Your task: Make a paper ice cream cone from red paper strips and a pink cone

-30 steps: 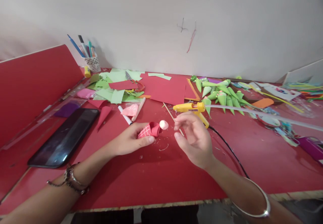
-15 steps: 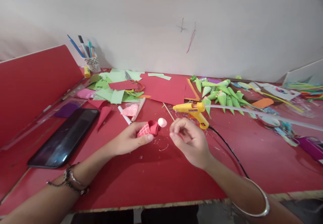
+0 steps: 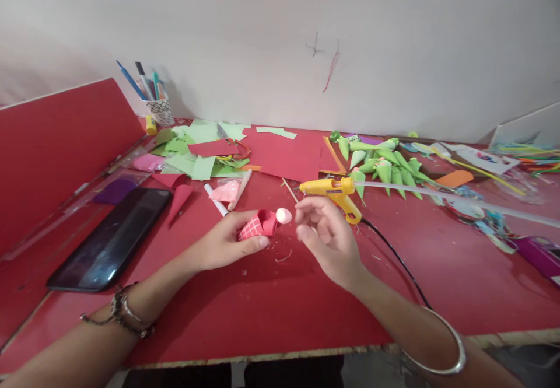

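My left hand [image 3: 227, 241] is closed around a small red paper cone [image 3: 252, 228] with a white criss-cross pattern, its open end toward the right. At that end sits a pale pink, rounded lump [image 3: 283, 216]. Just right of the lump is my right hand [image 3: 326, 236], its fingers curled but apart, with nothing visible between them. Behind my right hand lies a yellow glue gun [image 3: 330, 187] with a long clear glue stick in its back. A thin wooden stick [image 3: 289, 190] lies on the table near my right fingertips.
On the left lies a black phone [image 3: 109, 239]. Green paper pieces [image 3: 203, 167], scissors [image 3: 236, 149] and red sheets [image 3: 284, 153] lie along the back. Several green paper cones [image 3: 385, 169] are piled at the back right. The glue gun's black cord [image 3: 396, 254] runs toward my right forearm.
The fingers of my right hand have spread apart. The red cone in my left hand has turned slightly, showing more of its opening, and the pink lump has shifted a little right.
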Demonstrator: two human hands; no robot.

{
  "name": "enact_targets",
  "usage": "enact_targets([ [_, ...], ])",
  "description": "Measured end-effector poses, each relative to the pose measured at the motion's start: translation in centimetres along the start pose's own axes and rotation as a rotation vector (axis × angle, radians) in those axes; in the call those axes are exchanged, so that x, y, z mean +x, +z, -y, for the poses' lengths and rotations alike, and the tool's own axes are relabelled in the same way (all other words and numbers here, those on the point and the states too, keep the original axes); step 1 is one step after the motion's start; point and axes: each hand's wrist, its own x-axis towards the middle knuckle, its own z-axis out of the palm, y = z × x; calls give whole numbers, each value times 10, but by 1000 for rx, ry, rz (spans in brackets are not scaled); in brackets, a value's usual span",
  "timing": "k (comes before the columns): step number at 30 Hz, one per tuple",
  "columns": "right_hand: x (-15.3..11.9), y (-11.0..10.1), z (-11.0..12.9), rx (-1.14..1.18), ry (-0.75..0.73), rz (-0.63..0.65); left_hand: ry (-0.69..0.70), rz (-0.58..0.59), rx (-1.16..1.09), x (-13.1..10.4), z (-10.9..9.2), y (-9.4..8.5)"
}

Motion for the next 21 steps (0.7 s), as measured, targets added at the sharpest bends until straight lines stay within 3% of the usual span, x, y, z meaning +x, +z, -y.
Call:
enact_targets([
  [7, 2, -1, 6, -78, -135, 190, 44, 117, 6, 2, 4, -1],
  [10, 2, -2, 8, -141, -171, 198, 47, 162, 17, 3, 2, -1],
  [21, 2, -3, 9, -155, -206, 201, 83, 130, 104, 4, 0, 1],
])
